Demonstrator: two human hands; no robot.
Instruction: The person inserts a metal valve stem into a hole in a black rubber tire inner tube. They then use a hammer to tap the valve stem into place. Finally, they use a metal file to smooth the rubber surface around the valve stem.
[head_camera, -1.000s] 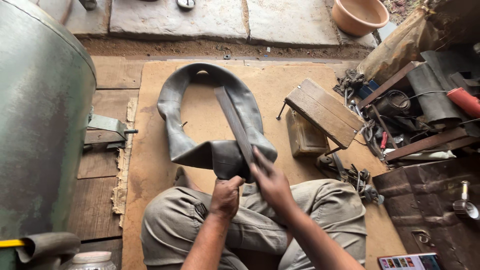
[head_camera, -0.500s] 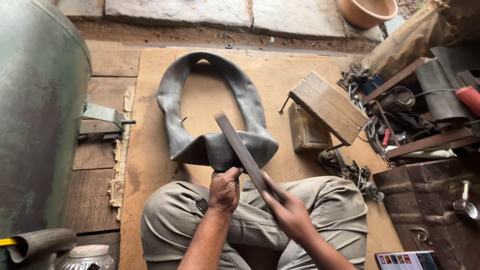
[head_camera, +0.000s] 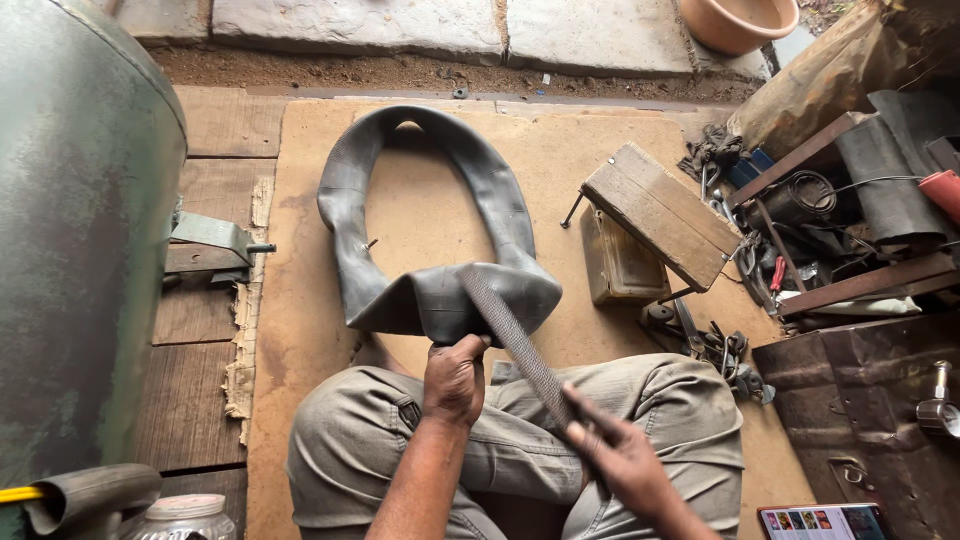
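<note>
— What have you got in each hand?

— My left hand (head_camera: 455, 380) is closed around the near fold of the black inner tube (head_camera: 440, 215), pinching the rubber up just above my knees. My right hand (head_camera: 622, 455) is wrapped around the lower end of a long flat rasp (head_camera: 515, 345).

— Which way does the rasp run?

— Its long axis goes diagonally, from my right hand up and to the left, so its far end lies across the folded part of the tube, right beside my left hand's knuckles. The left hand is the nearer one to that spot; the right sits lower, over my right thigh.

— And where is the tube?

— On the brown mat (head_camera: 300, 330), in the middle of it, looped away from me toward the mat's far edge, with the near end lifted in my grip.

— How many of each?

— One tube, one rasp, one small wooden stool (head_camera: 660, 210) tipped near the mat's right edge, and one green tank (head_camera: 80, 250) off the left edge.
</note>
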